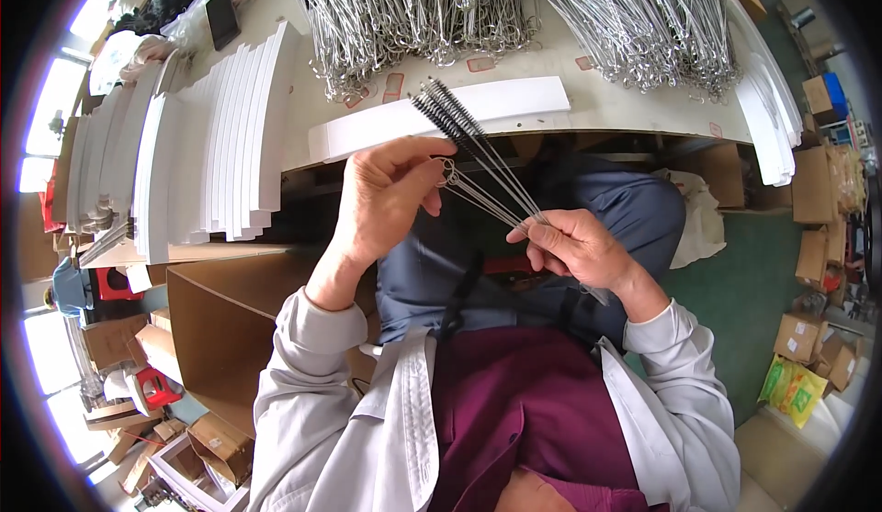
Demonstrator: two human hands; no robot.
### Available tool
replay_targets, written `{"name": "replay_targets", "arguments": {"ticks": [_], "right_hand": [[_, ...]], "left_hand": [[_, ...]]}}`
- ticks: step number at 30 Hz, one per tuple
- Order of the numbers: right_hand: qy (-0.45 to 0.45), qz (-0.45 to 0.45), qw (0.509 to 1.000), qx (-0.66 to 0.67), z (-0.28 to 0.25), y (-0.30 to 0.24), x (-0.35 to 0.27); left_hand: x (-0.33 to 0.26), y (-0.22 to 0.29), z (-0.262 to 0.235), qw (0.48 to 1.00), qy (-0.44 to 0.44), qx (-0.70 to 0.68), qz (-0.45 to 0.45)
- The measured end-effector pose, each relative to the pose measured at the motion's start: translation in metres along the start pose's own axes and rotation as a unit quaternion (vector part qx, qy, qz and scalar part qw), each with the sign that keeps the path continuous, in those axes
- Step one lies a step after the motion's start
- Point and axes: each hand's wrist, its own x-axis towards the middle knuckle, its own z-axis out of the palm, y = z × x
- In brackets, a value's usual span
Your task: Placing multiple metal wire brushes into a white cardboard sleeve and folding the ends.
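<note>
My right hand [577, 247] is closed round a small bunch of thin wire cleaning brushes [491, 170], held above my lap. Their black bristle ends fan out up and to the left, over the table's front edge. Several wire loop ends in the same bunch point toward my left hand [390, 191]. The left thumb and forefinger pinch at these loops; the exact contact is partly hidden by the fingers. Below the right palm, more wire ends stick out. Just behind the bristles lies a long flat white carton [533, 97] on the table [303, 99].
Two large heaps of wire brushes [423, 16] with loop ends cover the table's far side. Folded white cartons [234, 135] stand in rows at the left; more white strips [767, 126] lie at the right edge. An open cardboard box [216, 328] sits by my left elbow.
</note>
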Motion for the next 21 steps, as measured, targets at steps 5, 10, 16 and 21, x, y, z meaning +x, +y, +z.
{"name": "replay_targets", "arguments": {"ticks": [5,10,16,21], "right_hand": [[0.005,-0.015,0.997,-0.07,0.0,0.008,-0.005],[0.026,0.006,0.994,-0.107,-0.003,0.018,-0.009],[0.079,-0.098,0.968,-0.218,0.0,0.015,-0.011],[0.11,-0.114,0.929,-0.333,-0.01,0.028,-0.016]], "left_hand": [[0.004,-0.006,-0.003,0.997,0.059,-0.051,0.004],[0.007,-0.004,-0.005,0.999,0.04,-0.028,-0.003],[0.005,-0.009,0.001,0.995,0.063,0.076,0.031],[0.007,-0.011,0.008,0.941,0.05,0.289,0.171]]}}
